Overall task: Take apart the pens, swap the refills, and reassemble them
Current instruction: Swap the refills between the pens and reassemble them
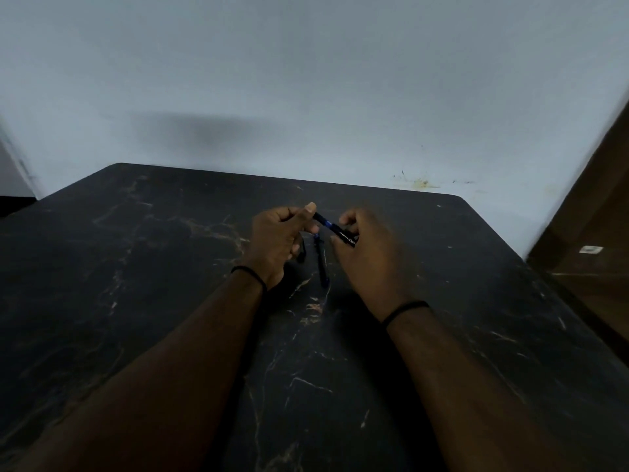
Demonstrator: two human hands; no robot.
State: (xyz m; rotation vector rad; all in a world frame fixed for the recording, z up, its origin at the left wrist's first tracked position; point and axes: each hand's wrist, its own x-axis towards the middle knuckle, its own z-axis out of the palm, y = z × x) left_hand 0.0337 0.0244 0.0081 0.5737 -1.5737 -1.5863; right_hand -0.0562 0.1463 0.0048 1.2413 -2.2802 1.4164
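Observation:
A black pen with a blue band (329, 227) is held in the air between both hands, above the far middle of the table. My left hand (279, 240) pinches its front section between thumb and curled fingers. My right hand (369, 257) grips the barrel end, which carries white lettering. Below the hands, a second dark pen with blue trim (321, 264) lies on the black marble table (136, 301). A short dark pen part (302, 252) lies beside it, partly hidden by my left hand.
A pale wall rises directly behind the table's far edge. A brown wooden panel (592, 240) stands at the right, next to the table's right edge. Both wrists wear thin black bands.

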